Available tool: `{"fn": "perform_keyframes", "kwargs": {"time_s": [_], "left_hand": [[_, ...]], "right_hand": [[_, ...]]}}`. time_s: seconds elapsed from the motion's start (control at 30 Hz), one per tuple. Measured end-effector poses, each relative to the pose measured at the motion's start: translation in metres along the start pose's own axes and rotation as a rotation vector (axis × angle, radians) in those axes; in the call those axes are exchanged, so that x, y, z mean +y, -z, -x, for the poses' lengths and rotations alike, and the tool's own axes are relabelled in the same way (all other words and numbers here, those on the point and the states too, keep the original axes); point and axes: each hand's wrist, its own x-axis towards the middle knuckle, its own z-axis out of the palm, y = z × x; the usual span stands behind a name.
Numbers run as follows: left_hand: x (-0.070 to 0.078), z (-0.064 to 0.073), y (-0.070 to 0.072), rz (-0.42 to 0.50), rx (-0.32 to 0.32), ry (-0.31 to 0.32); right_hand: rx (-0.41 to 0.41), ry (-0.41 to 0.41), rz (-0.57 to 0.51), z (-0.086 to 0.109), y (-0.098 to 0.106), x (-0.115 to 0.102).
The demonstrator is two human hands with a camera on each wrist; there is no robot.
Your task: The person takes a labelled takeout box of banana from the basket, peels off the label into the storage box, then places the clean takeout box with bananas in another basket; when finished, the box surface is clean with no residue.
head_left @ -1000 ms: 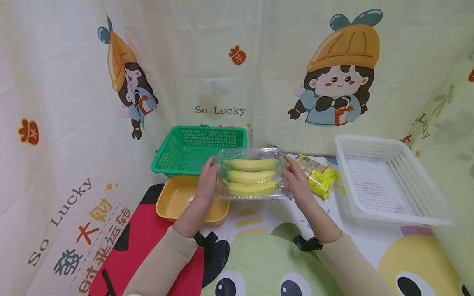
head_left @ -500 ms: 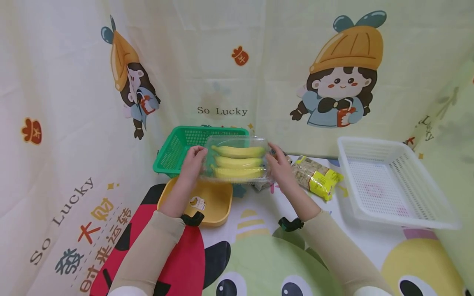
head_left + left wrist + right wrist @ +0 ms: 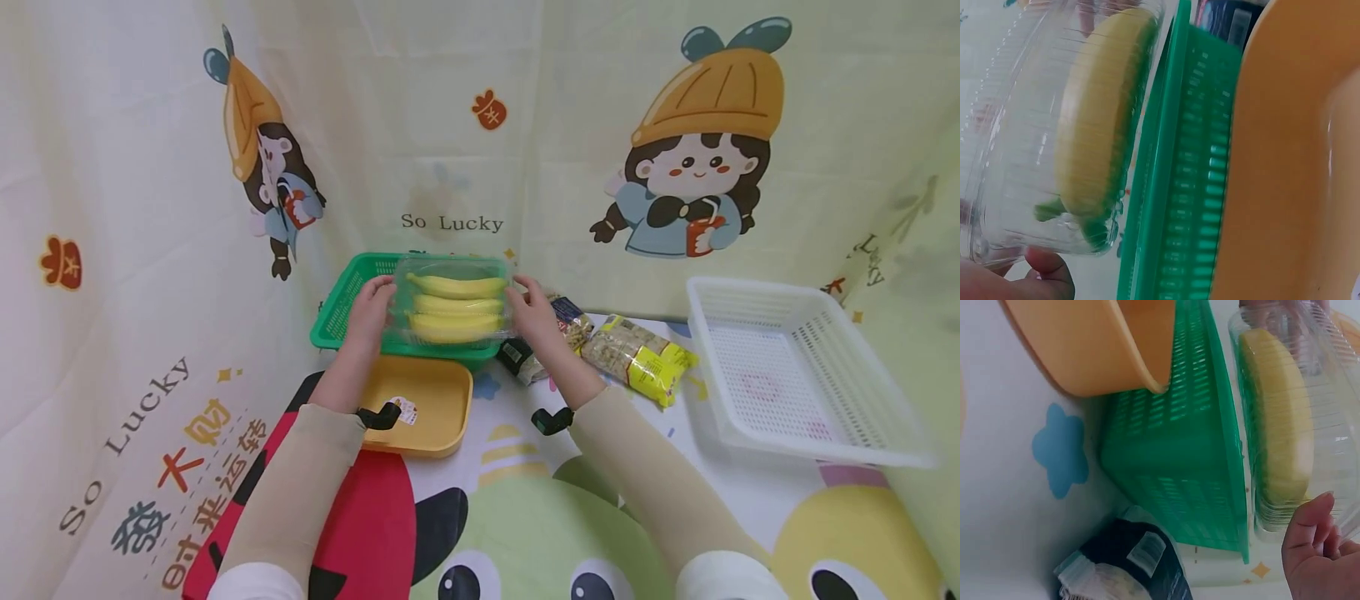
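Note:
A clear plastic clamshell box (image 3: 450, 266) with three yellow bananas (image 3: 457, 306) inside is held level between my two hands. It hangs over the green plastic basket (image 3: 335, 319), overlapping most of its opening in the head view. My left hand (image 3: 367, 315) grips the box's left end, with the thumb at its edge in the left wrist view. At the other end, my right hand (image 3: 534, 315) pinches the side, thumb and fingers (image 3: 1314, 520) against the plastic. Both wrist views show the box just above the basket's rim (image 3: 1235, 456).
In front of the green basket stands an orange-yellow tub (image 3: 431, 392) with a sticker inside. A yellow-labelled food bag (image 3: 637, 360) and a dark-labelled bag (image 3: 517, 358) lie right of it. A white basket (image 3: 795, 367) stands at the right, near the cloth backdrop (image 3: 570, 167).
Both hands have carried the banana box left and back, from in front of the basket's right side to over it. The tub and dark-labelled bag are now less covered.

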Motion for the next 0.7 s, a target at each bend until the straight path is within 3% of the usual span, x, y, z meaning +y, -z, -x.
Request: {"fn": "perform_keyframes", "kwargs": {"time_s": [0.3,0.57,0.7], "left_hand": [[-0.001,-0.018,0.015,-0.103,0.034,0.031],[-0.011,-0.034,0.023,-0.313,0.048,0.026],[-0.015,-0.038,0.025,-0.361,0.034,0.058]], "right_hand": [[-0.144,-0.077,0.083,-0.015,-0.013,-0.005],[-0.232,-0.161,-0.071,-0.021,-0.018,-0.005],[-0.242,-0.226,-0.063,-0.021,-0.024,-0.010]]}}
